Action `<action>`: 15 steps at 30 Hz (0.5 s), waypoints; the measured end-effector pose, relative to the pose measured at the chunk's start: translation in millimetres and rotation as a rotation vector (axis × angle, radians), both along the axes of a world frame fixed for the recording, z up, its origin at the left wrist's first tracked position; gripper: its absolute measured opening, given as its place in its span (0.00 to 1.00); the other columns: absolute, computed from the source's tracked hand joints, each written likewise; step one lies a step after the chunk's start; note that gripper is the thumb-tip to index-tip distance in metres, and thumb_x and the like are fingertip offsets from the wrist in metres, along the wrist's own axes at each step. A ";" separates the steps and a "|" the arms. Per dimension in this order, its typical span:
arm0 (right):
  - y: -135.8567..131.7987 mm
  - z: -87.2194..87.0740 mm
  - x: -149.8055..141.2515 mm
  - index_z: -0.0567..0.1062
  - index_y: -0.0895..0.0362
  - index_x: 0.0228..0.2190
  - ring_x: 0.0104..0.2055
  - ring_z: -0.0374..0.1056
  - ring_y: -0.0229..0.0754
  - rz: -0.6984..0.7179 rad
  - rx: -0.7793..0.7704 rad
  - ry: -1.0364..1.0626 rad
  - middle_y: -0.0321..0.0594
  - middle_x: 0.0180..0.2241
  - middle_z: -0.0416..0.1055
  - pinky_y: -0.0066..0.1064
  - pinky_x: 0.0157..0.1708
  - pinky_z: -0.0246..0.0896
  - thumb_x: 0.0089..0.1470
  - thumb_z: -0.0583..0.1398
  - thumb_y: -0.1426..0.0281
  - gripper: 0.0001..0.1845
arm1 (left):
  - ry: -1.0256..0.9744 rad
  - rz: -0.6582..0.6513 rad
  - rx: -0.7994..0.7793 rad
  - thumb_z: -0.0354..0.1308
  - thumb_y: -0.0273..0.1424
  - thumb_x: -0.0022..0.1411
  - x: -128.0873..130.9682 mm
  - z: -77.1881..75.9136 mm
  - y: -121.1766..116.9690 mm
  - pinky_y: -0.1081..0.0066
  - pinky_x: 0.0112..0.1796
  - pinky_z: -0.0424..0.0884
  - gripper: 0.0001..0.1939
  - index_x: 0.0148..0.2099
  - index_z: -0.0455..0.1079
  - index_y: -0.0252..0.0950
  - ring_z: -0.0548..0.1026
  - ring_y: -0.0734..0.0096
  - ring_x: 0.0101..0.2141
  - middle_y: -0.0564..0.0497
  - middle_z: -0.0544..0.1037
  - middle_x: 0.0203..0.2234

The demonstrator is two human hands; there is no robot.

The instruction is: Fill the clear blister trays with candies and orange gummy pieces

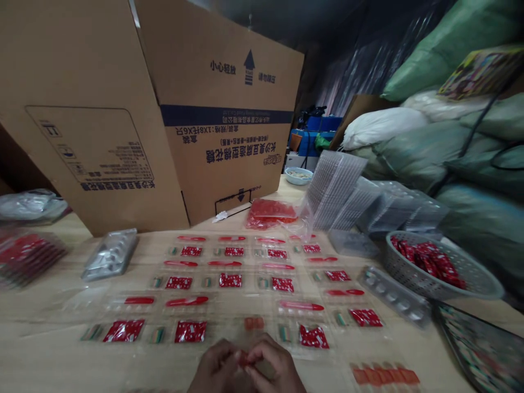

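A cardboard box point(229, 82) with printed panels fills the upper left and centre of the frame, standing on a pale table point(24, 349). Bulky sacks point(458, 150) pile up at the right edge. Stacked clear plastic trays point(333, 188) stand right of centre. A grey basket point(485, 281) holding red packets sits at the right, above a dark-rimmed tray point(451, 343) in the lower right corner. At the bottom centre, the left hand point(216, 364) and right hand point(273, 361) meet with curled fingers, both pinching a small red piece point(243, 358). Just above them, two orange-red pieces point(254, 323) lie side by side.
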State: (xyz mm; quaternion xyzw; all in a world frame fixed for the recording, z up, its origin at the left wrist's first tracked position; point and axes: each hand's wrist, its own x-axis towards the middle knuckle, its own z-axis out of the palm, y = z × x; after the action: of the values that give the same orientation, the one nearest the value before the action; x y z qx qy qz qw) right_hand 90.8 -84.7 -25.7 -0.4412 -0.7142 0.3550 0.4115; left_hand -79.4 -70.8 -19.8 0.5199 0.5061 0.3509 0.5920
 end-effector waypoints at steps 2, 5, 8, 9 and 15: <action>17.1 10.2 -3.3 0.73 0.56 0.30 0.37 0.68 0.40 0.028 0.021 -0.178 0.38 0.32 0.71 0.27 0.37 0.61 0.51 0.58 0.80 0.08 | 0.357 0.041 0.313 0.53 0.39 0.59 -6.5 -3.8 9.2 0.63 0.38 0.66 0.14 0.32 0.75 0.36 0.73 0.59 0.34 0.45 0.77 0.30; 46.8 20.3 -11.1 0.74 0.57 0.29 0.38 0.67 0.41 0.100 0.046 -0.479 0.40 0.33 0.72 0.28 0.38 0.61 0.54 0.56 0.81 0.10 | 0.630 -0.015 0.497 0.48 0.26 0.57 -10.8 -7.9 20.4 0.58 0.42 0.66 0.12 0.31 0.74 0.37 0.72 0.55 0.38 0.43 0.77 0.32; 65.0 21.3 -19.9 0.75 0.58 0.28 0.38 0.68 0.41 0.140 0.047 -0.582 0.40 0.32 0.74 0.28 0.39 0.60 0.55 0.56 0.81 0.11 | 0.663 -0.059 0.524 0.47 0.21 0.53 -10.4 -11.1 26.0 0.60 0.40 0.67 0.14 0.25 0.72 0.38 0.72 0.57 0.34 0.45 0.77 0.28; 67.1 20.6 -22.2 0.76 0.58 0.28 0.38 0.68 0.41 0.137 0.043 -0.587 0.40 0.32 0.74 0.27 0.39 0.60 0.55 0.56 0.81 0.11 | 0.678 -0.070 0.543 0.47 0.20 0.54 -9.8 -12.5 27.9 0.60 0.39 0.67 0.14 0.26 0.72 0.38 0.73 0.57 0.34 0.46 0.77 0.28; 58.6 21.8 -13.8 0.78 0.56 0.31 0.36 0.71 0.40 0.087 -0.020 -0.548 0.37 0.34 0.76 0.24 0.34 0.62 0.49 0.63 0.79 0.07 | 0.631 -0.170 0.503 0.54 0.24 0.55 -5.8 -22.7 53.3 0.68 0.34 0.69 0.10 0.28 0.74 0.39 0.76 0.60 0.32 0.48 0.79 0.27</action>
State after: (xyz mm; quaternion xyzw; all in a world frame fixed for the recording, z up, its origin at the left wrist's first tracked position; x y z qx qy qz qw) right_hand 77.0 -26.1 -3.9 -0.4938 -0.8136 0.2466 0.1829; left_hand -85.2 -17.5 -42.5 0.7704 0.5165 0.2370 0.2889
